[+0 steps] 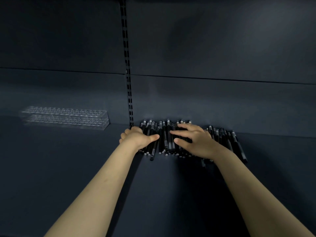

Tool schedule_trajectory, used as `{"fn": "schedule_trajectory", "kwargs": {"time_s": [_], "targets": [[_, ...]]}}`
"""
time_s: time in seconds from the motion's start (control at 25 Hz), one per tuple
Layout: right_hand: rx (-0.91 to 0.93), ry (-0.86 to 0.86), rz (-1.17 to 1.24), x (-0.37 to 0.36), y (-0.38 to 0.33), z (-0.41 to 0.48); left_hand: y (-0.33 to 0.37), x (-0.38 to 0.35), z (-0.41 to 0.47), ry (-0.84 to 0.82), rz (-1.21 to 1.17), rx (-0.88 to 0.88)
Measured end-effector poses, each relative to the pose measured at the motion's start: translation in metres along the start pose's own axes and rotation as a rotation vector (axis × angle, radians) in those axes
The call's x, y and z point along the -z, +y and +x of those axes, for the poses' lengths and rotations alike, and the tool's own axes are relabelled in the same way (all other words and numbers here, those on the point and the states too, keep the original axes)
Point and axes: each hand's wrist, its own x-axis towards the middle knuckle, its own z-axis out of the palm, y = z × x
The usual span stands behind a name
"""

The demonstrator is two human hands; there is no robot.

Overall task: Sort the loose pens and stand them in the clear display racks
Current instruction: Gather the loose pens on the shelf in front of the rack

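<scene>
dark shelf — heap of black pens at the back, perhaps two clear racks far left

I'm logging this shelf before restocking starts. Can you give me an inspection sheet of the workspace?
Surface: dark shelf, with pens lying at its back edge.
Job's things: pens, black, in a loose pile lying flat against the back wall; clear racks, seemingly two stacked, left of the pile, no pens in them.
Clutter: nothing seen.
Hands: left hand grips the pile's left end, thumb on top; right hand rests on the pens, fingers spread.
Cables: nothing seen.
Surroundings: dark back wall; slotted upright running down it.
</scene>
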Motion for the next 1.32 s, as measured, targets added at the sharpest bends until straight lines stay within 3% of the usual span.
{"fn": "schedule_trajectory", "kwargs": {"time_s": [0.28, 0.6, 0.96, 1.12, 1.32], "targets": [[-0.004, -0.010, 0.009, 0.001, 0.000, 0.000, -0.005, 0.006, 0.005, -0.030, -0.076, -0.038], [0.010, -0.013, 0.028, 0.002, 0.001, -0.002, 0.000, 0.026, -0.006, -0.068, 0.067, -0.066], [0.015, -0.016, 0.000, 0.000, 0.001, -0.001, -0.004, 0.037, -0.013, -0.136, -0.106, -0.017], [0.093, 0.013, -0.053, -0.001, -0.001, -0.001, -0.007, 0.036, -0.016, -0.126, -0.115, -0.031], [0.218, -0.100, -0.119, -0.005, -0.016, -0.002, -0.020, 0.032, -0.014, -0.093, -0.118, -0.074]]}}
